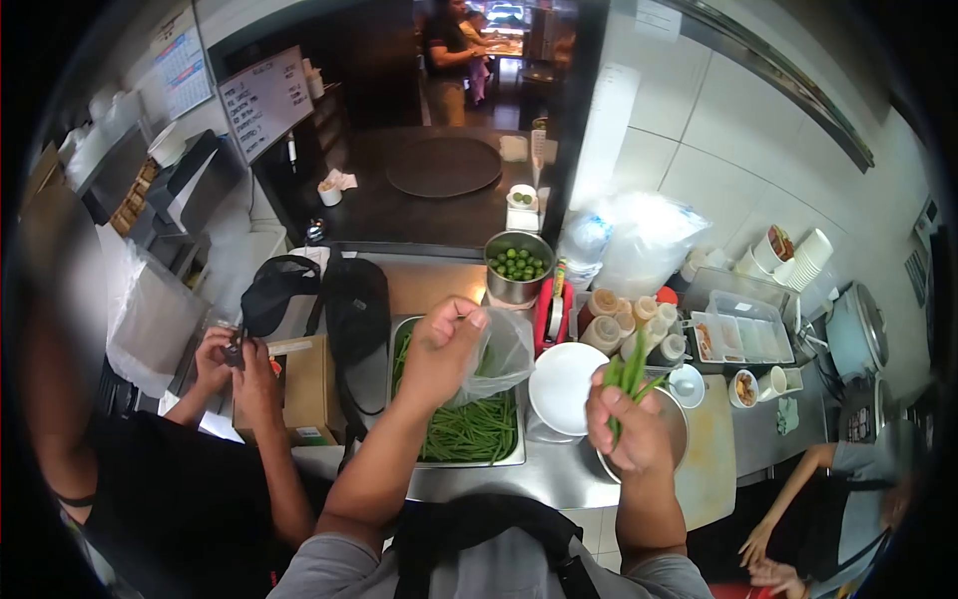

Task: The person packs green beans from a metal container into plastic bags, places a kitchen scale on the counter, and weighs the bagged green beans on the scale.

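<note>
My left hand [439, 344] is closed, pinching the rim of a clear plastic bag [502, 354] that hangs over the metal tray [489, 462]. Cut green beans [469, 429] fill that tray, and some green shows through the bag. In my right hand [634, 429] is a small bunch of green beans [627, 374], their ends sticking up past my fingers. Beneath this hand stands a round metal bowl [682, 429], partly hidden by it. A white round lid or plate [569, 389] lies between my two hands.
A pot of green limes [519, 280] and a red tape dispenser [545, 324] stand behind. Sauce bottles [604, 329] and a cutting board [711, 449] are at right. A co-worker's hands [244, 364] are left, near a cardboard box [309, 389]; another person [798, 519] is lower right.
</note>
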`<state>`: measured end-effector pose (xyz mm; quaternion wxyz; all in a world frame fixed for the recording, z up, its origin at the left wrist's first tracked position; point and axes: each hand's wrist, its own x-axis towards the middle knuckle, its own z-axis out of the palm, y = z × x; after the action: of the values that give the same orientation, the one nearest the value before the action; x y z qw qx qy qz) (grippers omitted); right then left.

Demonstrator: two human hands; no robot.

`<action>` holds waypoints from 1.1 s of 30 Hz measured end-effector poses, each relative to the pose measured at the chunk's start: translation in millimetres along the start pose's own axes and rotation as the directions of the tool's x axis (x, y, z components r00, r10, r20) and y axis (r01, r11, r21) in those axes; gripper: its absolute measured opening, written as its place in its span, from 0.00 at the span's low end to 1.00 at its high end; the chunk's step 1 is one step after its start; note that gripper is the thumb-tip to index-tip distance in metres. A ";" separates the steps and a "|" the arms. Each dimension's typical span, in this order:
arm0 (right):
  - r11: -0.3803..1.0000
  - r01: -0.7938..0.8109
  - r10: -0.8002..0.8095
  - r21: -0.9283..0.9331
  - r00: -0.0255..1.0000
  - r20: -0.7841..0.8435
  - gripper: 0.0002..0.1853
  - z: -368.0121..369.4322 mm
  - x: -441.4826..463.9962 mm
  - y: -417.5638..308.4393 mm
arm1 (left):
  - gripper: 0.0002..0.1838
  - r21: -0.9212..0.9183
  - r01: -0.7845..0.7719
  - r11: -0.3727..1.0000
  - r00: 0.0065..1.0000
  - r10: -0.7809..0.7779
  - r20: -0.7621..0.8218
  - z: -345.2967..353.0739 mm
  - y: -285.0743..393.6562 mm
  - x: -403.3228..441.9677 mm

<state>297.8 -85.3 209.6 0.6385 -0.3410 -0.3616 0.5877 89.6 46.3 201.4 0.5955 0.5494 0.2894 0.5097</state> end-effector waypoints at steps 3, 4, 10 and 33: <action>0.934 -0.353 0.349 0.052 0.934 0.071 0.13 19.7 0.0 31.8 | 0.06 0.084 0.052 0.995 0.996 -0.045 -0.080 -22.1 -65.3 -23.0; 0.902 -0.429 0.423 0.052 0.901 0.099 0.13 21.3 2.7 49.9 | 0.06 0.125 0.049 0.991 0.993 -0.035 -0.113 -25.2 -86.3 -33.9; 0.756 -0.648 0.651 -0.094 0.759 -0.002 0.12 7.9 1.7 131.1 | 0.07 0.181 0.176 0.968 0.973 -0.143 -0.182 -25.9 -130.1 -90.0; 0.734 -0.624 0.656 0.268 0.754 -0.040 0.16 -26.3 56.2 272.4 | 0.08 0.675 -0.341 0.654 0.932 0.331 0.151 -7.9 -120.1 -116.2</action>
<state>185.9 -8.7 -34.7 0.4552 -0.4036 -0.1059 0.7866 80.9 -43.5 60.5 0.2449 0.7786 0.3472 0.4618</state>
